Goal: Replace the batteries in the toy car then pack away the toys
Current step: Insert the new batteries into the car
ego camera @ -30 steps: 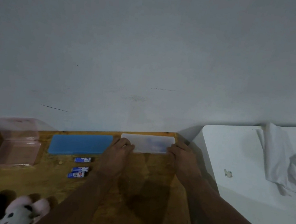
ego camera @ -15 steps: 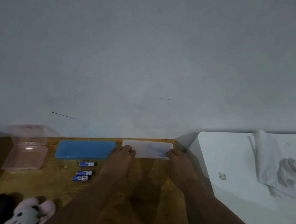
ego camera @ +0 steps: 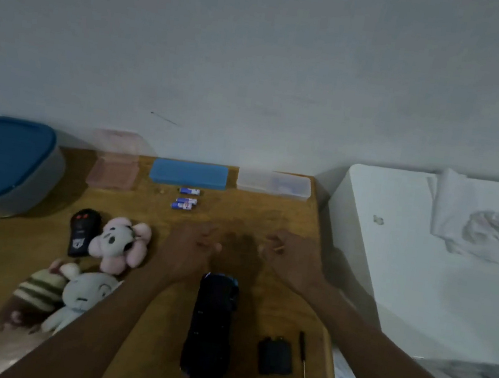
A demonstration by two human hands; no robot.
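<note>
A dark toy car lies lengthwise on the wooden table, near me. Its black battery cover and a small screwdriver lie to its right. Three blue batteries rest near the blue case. A clear box stands at the back right. My left hand and my right hand hover just beyond the car, fingers loosely apart, holding nothing. A black remote, a pink plush and two more plush toys lie on the left.
A large grey tub with a blue lid stands at the far left. A pink clear box sits open by the wall. A white surface with a crumpled cloth borders the table on the right.
Both hands have let go of the clear box at the back and drawn toward me. The view has tilted down, bringing the car, cover, screwdriver and toys into sight.
</note>
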